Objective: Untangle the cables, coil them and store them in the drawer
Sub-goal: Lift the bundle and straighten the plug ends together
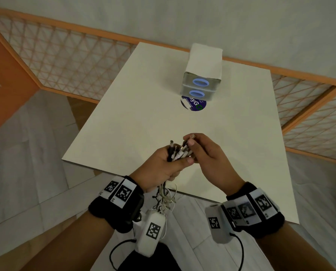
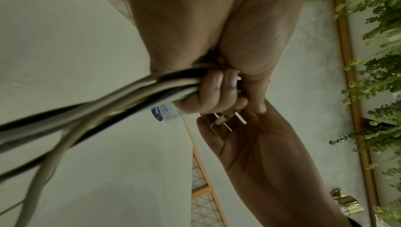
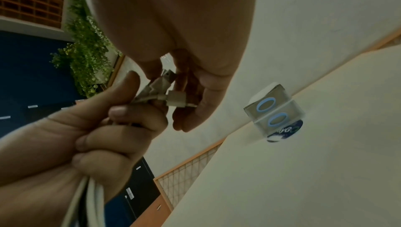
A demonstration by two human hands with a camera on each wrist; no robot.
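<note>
Above the near edge of the white table [image 1: 143, 114], my left hand [image 1: 175, 159] grips a bundle of black and white cables [image 1: 178, 151] in its fist. Their plug ends stick up out of the fist, and the rest hangs tangled below it [image 1: 165, 198]. My right hand [image 1: 190, 141] is at the plug ends and pinches one metal plug [image 1: 192, 136] between thumb and forefinger. The left wrist view shows my fingers [image 2: 217, 90] curled round the cables [image 2: 130, 93]. White plugs [image 3: 173, 99] show in the right wrist view between both hands. A small two-drawer unit [image 1: 201, 75] with blue ring handles stands at the table's far side, both drawers closed.
A round blue sticker [image 1: 192, 104] lies on the table in front of the drawer unit. Orange-framed lattice railing [image 1: 65, 53] runs behind and beside the table. An orange cabinet [image 1: 5, 79] stands at far left. Pale floor lies left of the table.
</note>
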